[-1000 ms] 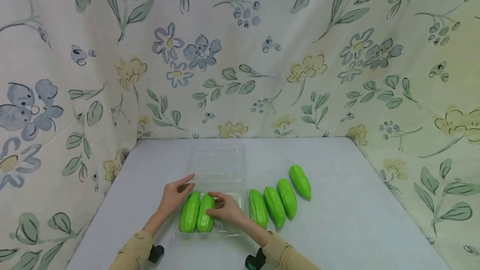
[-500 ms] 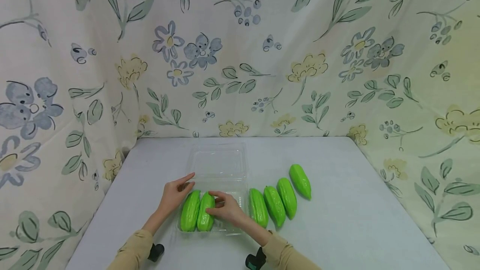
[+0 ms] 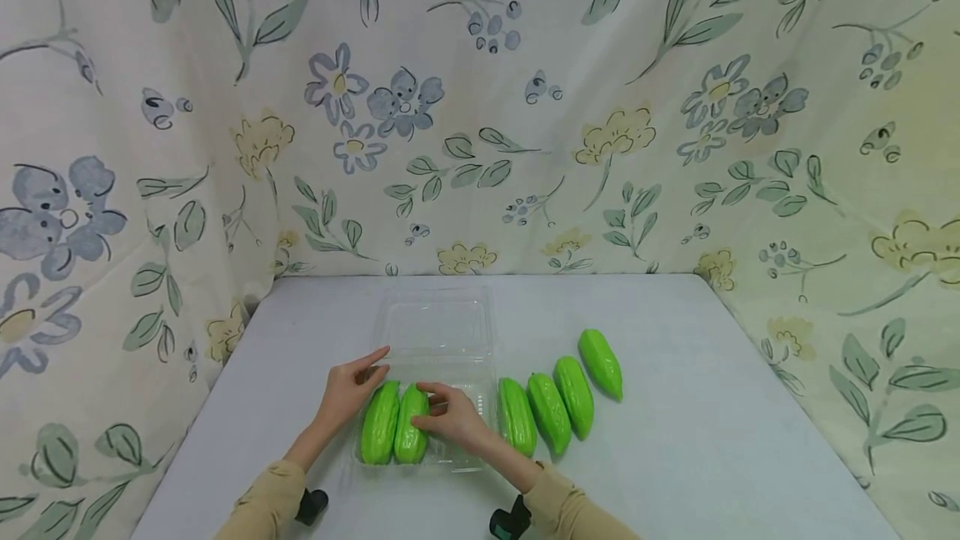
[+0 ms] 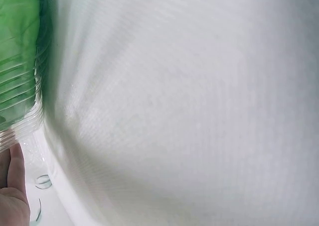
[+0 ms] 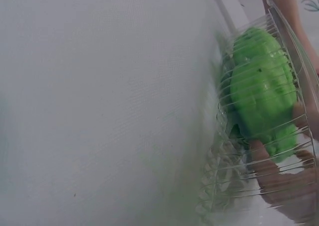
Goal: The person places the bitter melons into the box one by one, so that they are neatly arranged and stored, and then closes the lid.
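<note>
L hand (image 3: pixel 348 390) is at back-left corner of clear box (image 3: pixel 477 397), index & thumb out w/ gap btwn, can't tell if pinching rim; R hand (image 3: pixel 453 421) pinches inner green gourd (image 3: pixel 408 442) btwn thumb & fingers. That gourd lies in box, just beside outer green gourd (image 3: pixel 380 432), which is nearer tabletop's (image 3: pixel 712 407) left edge. Lid (image 3: pixel 435 327) folded back flat toward back edge. Four loose gourds (image 3: pixel 549 412) in slanting row R of box, farthest one closest to back edge. Floral curtain (image 3: pixel 465 115) hangs behind back edge
</note>
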Demonstrator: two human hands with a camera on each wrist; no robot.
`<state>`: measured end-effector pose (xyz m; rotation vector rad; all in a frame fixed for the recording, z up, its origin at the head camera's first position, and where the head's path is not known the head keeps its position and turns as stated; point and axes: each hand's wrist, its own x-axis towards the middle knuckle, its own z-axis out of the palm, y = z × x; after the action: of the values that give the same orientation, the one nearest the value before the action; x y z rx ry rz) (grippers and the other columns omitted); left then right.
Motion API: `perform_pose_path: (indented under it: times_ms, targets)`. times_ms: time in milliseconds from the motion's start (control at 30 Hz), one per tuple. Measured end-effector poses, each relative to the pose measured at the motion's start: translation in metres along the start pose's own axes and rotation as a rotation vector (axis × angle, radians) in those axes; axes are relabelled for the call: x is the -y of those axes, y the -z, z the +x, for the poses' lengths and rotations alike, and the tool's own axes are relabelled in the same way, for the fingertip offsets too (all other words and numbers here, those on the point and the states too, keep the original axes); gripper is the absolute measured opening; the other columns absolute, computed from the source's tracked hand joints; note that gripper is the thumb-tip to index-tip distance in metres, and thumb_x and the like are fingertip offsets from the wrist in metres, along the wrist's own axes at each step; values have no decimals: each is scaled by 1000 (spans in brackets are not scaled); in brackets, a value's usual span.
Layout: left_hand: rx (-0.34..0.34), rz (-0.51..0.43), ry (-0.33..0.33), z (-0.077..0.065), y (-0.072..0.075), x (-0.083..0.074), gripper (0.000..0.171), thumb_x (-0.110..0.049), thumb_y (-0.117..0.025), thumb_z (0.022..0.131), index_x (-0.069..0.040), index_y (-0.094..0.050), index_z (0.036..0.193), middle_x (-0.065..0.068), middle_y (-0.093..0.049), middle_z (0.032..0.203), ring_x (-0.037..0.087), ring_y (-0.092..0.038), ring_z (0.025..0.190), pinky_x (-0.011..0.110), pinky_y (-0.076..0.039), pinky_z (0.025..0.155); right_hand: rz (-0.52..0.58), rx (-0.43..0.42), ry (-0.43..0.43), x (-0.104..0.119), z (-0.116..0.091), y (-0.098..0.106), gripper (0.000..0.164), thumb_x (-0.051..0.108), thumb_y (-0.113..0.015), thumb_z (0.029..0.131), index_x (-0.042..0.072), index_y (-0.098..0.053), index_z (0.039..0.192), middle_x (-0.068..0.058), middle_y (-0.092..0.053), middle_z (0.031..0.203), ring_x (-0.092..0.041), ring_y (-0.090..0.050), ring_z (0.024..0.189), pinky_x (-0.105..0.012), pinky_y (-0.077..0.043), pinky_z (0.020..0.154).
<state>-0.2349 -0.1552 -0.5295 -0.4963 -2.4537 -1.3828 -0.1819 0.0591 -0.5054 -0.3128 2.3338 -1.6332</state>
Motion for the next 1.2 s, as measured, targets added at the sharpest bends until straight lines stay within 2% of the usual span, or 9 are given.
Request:
perform_pose_path:
  times_ms: [233,567,900,1200]
  targets:
    - [10,5,24,0,0,0,36,-14,-66,90,-4,-63,124,17,-71,107,13,-71,86,19,-51,66,-23,15,11,-1,0,2,52,16,-72,84,7,-55,132,-18,-62,117,-30,-64,99,-39,-54,79]
    - [1,-4,20,0,-1,0,35,-12,-67,89,-2,-64,123,19,-71,105,22,-72,86,18,-50,65,12,22,13,0,-1,5,50,18,-70,87,10,-54,134,-19,-60,124,-34,-63,106,-43,-54,82]
    - [-13,19,9,0,-2,3,35,-12,-68,88,-2,-64,121,18,-71,105,15,-71,84,17,-50,66,34,14,19,-4,-2,6,50,17,-69,87,7,-54,134,-21,-60,123,-36,-63,106,-42,-54,81]
    - [-9,26,4,0,-1,1,35,-13,-68,88,-3,-64,121,18,-71,105,12,-71,82,18,-49,63,-3,-16,32,-4,-5,11,52,19,-68,88,6,-52,135,-24,-59,124,-38,-61,107,-46,-53,82]
